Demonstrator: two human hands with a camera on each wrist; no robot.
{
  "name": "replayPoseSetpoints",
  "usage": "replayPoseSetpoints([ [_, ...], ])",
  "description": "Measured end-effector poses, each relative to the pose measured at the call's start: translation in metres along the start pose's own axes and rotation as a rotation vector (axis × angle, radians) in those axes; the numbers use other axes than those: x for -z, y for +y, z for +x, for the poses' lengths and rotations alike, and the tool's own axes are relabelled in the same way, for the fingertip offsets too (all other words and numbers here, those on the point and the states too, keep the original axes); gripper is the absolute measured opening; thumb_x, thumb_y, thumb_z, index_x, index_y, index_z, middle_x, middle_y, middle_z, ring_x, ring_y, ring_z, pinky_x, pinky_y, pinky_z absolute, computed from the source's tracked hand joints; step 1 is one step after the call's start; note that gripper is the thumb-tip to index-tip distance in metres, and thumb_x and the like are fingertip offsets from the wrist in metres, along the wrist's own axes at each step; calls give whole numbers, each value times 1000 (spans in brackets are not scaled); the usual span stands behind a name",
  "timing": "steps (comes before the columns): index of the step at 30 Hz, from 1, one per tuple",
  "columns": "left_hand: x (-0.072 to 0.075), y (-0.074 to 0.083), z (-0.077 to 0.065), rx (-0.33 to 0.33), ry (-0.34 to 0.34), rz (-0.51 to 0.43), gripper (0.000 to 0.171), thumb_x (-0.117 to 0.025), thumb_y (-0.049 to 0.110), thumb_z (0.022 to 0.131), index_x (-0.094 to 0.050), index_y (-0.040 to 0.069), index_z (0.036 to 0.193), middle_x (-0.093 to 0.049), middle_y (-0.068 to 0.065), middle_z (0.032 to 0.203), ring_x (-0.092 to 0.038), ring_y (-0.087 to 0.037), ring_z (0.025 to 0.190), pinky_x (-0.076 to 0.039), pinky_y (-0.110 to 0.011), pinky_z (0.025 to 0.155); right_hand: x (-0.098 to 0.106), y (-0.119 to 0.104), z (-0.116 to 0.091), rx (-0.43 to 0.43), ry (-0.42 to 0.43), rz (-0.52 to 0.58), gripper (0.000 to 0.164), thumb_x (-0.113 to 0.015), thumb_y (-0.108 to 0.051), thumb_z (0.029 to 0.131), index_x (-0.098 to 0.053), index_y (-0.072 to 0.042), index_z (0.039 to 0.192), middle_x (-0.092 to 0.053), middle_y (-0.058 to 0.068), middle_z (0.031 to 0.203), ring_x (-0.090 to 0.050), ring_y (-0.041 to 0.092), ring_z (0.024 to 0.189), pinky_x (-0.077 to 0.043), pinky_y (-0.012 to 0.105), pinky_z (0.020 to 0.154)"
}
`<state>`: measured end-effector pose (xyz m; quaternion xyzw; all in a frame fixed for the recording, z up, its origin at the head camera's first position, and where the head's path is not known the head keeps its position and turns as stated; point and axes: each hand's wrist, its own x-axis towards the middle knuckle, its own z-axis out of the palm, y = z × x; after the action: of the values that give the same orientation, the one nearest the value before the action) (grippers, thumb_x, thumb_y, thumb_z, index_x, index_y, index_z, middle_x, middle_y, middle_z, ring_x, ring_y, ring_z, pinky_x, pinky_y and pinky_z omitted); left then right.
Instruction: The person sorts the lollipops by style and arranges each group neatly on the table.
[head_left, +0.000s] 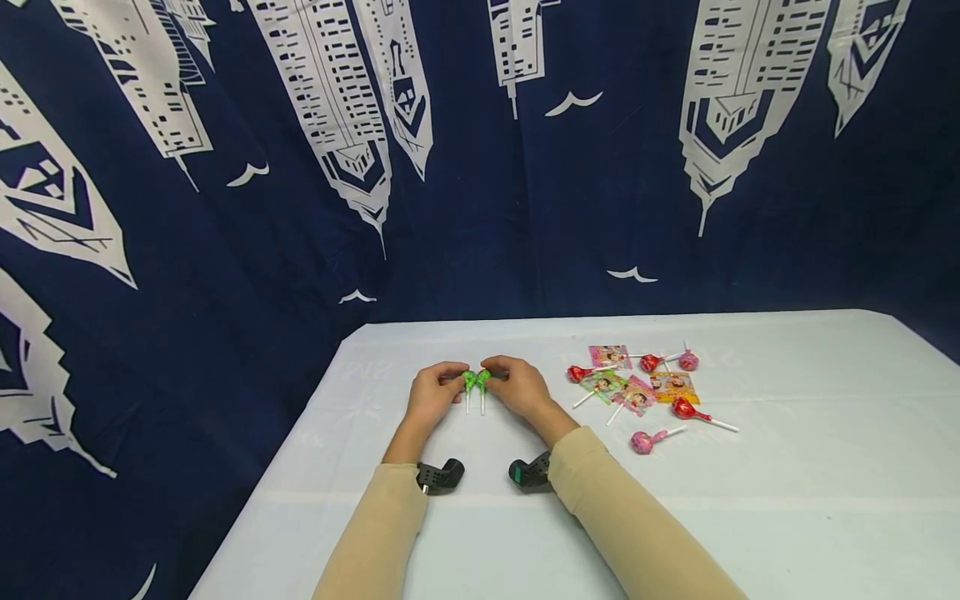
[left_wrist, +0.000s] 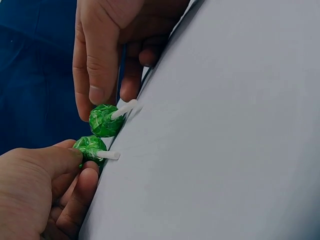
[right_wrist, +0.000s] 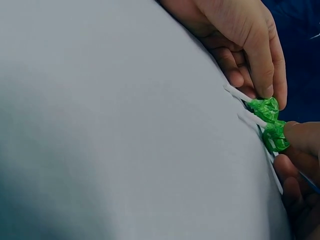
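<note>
Two green-wrapped lollipops stand side by side on the white table, their heads close together and their white sticks toward me. My left hand (head_left: 432,393) pinches the left lollipop (left_wrist: 90,147) by its head, between thumb and fingers. The right lollipop (right_wrist: 274,136) has its head between the thumb and fingers of my right hand (head_left: 521,387). In the left wrist view, the right thumb tip is right at the wrapper of that lollipop. Both hands face each other.
Right of my hands lies a loose group of sweets: a red lollipop (head_left: 684,408), a pink lollipop (head_left: 642,442), an orange packet (head_left: 673,387), a pink packet (head_left: 608,357) and several others. Behind the white table (head_left: 825,450) hangs a dark blue patterned cloth (head_left: 525,217).
</note>
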<state>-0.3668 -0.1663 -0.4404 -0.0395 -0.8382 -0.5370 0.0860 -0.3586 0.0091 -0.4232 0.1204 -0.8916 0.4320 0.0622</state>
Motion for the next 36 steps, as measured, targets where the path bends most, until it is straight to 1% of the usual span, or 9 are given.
replayPoseSetpoints([
  [6,0,1,-1,9,-2,0,21,-68,8,93,-75,8,113,-74,-12,112,-62,-5,67,-54,-17,58,4,0,-4,1,-18,59,33,-70,-15,92,-69,-15,125,-70,7,127,-67,26,104,-54,43,91],
  [13,0,-1,0,13,-8,-5,21,-68,8,94,-75,9,114,-73,-12,114,-63,-5,71,-55,-18,59,14,1,-9,34,-54,113,38,-69,-14,93,-65,-16,131,-66,6,134,-68,26,106,-57,38,87],
  [17,0,-1,1,10,-10,-5,21,-68,8,94,-75,9,114,-73,-12,115,-63,-5,73,-55,-17,60,27,1,-15,78,-65,118,39,-67,-12,94,-63,-14,133,-65,8,136,-67,27,107,-57,37,85],
  [21,0,-1,1,5,-4,-1,21,-68,8,93,-75,9,113,-73,-12,115,-64,-5,73,-55,-17,59,41,1,-20,113,-59,108,40,-66,-11,95,-62,-14,134,-64,8,138,-67,27,108,-57,37,84],
  [25,0,-1,1,3,1,3,22,-68,7,93,-75,8,114,-73,-12,115,-64,-5,73,-55,-17,59,54,1,-24,122,-43,107,41,-66,-12,95,-61,-16,135,-63,6,138,-66,27,111,-55,40,87],
  [29,0,-2,0,8,-2,-3,22,-67,7,93,-75,7,114,-73,-12,114,-64,-5,72,-55,-17,59,68,3,-27,141,-27,105,42,-66,-11,94,-60,-14,136,-62,8,139,-65,29,113,-54,43,89],
  [34,-1,-3,1,6,-7,-7,22,-67,6,93,-74,7,114,-73,-12,115,-63,-5,71,-55,-17,59,83,7,-27,162,-5,109,42,-66,-9,94,-60,-11,135,-63,12,138,-65,31,113,-54,42,88],
  [36,-1,-3,1,2,-6,-4,22,-67,6,93,-74,7,114,-73,-12,114,-63,-5,70,-55,-17,59,89,10,-26,154,-2,107,42,-66,-10,95,-60,-12,136,-62,11,138,-65,31,114,-54,42,89],
])
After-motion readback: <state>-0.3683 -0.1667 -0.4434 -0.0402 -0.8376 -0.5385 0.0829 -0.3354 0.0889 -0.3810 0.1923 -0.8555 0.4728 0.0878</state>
